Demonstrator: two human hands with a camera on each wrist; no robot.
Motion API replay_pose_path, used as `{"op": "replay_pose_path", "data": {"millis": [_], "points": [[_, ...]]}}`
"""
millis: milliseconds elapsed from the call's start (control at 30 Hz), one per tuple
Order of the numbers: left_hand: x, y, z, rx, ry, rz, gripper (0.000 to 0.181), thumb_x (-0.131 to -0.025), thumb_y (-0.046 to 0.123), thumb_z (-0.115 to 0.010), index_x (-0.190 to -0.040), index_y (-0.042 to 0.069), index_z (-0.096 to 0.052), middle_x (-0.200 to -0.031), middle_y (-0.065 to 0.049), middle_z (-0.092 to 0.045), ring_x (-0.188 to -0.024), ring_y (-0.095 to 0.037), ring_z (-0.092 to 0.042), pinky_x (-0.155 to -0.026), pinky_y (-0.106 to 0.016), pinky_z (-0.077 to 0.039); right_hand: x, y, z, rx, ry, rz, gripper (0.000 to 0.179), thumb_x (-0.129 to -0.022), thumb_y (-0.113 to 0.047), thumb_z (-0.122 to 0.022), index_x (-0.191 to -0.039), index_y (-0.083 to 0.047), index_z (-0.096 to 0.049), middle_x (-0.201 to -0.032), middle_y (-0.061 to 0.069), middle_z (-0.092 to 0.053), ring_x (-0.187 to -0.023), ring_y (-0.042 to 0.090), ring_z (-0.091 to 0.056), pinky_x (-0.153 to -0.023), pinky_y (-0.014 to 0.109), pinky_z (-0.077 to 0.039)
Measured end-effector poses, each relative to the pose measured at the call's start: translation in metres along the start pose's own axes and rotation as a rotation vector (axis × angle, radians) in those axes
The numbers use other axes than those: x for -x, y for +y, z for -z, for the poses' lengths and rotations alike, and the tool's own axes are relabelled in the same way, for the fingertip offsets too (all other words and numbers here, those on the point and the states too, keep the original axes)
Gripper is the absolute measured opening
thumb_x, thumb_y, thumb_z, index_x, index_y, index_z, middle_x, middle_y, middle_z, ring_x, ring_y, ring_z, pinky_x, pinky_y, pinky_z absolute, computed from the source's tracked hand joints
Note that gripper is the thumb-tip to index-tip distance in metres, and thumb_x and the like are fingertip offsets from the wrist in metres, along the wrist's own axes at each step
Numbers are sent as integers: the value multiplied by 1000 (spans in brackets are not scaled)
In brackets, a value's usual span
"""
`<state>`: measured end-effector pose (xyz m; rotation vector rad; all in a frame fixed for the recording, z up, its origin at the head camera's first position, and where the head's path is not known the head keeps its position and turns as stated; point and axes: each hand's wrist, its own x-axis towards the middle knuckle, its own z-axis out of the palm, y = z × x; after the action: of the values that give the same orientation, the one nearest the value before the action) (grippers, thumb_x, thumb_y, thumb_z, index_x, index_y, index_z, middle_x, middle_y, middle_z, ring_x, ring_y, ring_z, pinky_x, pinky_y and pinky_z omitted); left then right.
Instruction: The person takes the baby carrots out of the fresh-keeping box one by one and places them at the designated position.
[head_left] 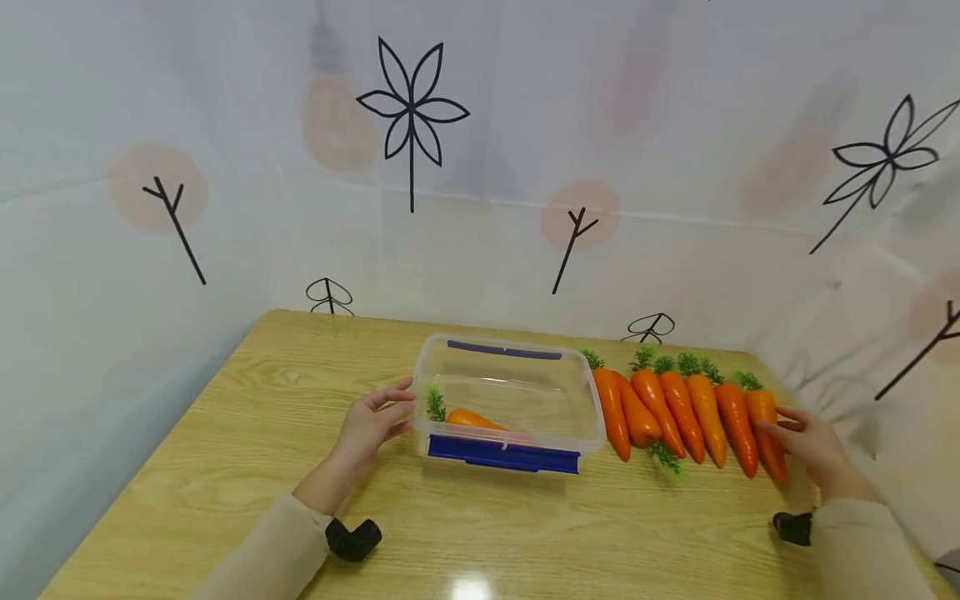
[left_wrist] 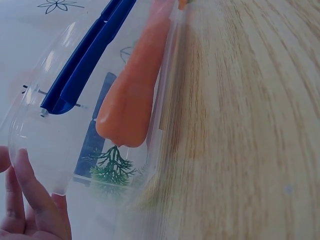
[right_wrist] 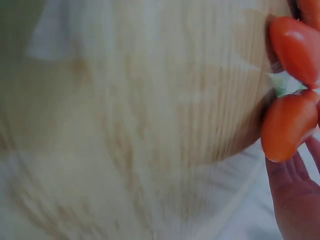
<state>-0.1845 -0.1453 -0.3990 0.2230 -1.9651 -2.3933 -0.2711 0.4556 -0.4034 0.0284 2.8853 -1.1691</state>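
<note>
A clear plastic box [head_left: 504, 433] with blue latches stands mid-table, holding one orange carrot [head_left: 472, 419] with a green leafy top. My left hand [head_left: 375, 422] rests its fingertips at the box's left side; in the left wrist view, the fingers [left_wrist: 31, 182] meet the clear wall near its corner. Over on the right, my right hand [head_left: 813, 450] has thumb and fingers around the rightmost carrot [head_left: 763, 408] of a row. In the right wrist view this carrot [right_wrist: 286, 131] lies against the fingers, its tip toward the camera.
Several more carrots [head_left: 705, 412] lie side by side between the box and my right hand, most with green tops toward the back. The wooden table [head_left: 300, 367] ends at a white patterned cloth [head_left: 480, 250] behind and at the right.
</note>
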Motion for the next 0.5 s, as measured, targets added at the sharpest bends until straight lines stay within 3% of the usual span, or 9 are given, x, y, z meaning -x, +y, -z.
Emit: {"op": "replay_pose_path", "data": {"millis": [300,400,500], "points": [[17,-6,-6,-10,20,-15,22,-87,-4,-59,-105,-17,-58,-137,-9,-47,-93,-13,-60,-72,-26,-54,-5,6,4,8,-91,33,68,-97,-24,-48,-132,25,-18,-128,47,-29,-72,-19,-39,-63,16,-46],[22,-9,-8,-8,24,-23,23,-87,-4,-59,-105,-17,-58,-137,-9,-47,-98,-18,-60,-73,-27,-54,-4,3,6,-24,-79,24,65,-98,-22,-46,-133,25,-17,-125,48,-31,-71,-12,-46,-63,20,-50],[22,-9,-9,-5,17,-27,21,-87,-3,-60,-104,-15,-59,-137,-9,-47,-104,-25,-57,-73,-27,-54,-1,-3,11,-55,-7,24,61,-97,-19,-46,-133,23,-20,-105,39,-50,-68,-6,-51,-62,24,-53]]}}
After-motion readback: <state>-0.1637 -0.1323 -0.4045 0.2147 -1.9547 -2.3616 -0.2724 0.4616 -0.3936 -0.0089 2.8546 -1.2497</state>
